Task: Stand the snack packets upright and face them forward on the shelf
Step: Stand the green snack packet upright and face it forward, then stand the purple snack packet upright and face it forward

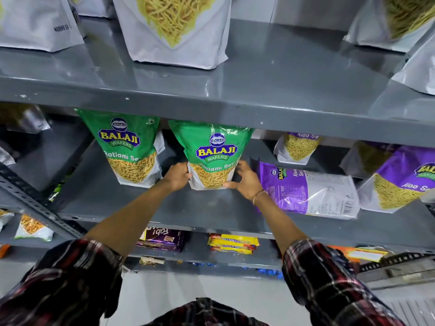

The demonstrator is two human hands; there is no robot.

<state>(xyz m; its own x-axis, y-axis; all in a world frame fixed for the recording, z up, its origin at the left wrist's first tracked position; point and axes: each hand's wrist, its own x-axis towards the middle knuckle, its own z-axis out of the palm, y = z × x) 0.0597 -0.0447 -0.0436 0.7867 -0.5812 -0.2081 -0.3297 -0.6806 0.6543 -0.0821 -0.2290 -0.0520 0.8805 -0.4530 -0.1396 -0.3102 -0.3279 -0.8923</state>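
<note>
Head camera view, looking down along my two bare forearms. My left hand (178, 175) and right hand (244, 180) are both curled around the lower sides of one green snack packet (213, 154), fingers wrapped round its edges, holding it upright and facing me on the grey middle shelf (188, 208). It reads "BALAJI WAFERS, Ratlami Sev". A thin bracelet (259, 196) circles my right wrist.

Just left stands a second green packet (128, 147) with the same label, also upright. That makes two green packets.

To the right I count three purple packets. One (308, 192) lies flat beside my right hand, back panel and barcode up. Another (297, 147) stands farther back, and a third (400, 182) leans at the far right, both marked "Aloo Sev".

On the upper shelf (259, 74) stand white pouches (174, 29) showing yellow sev.
</note>
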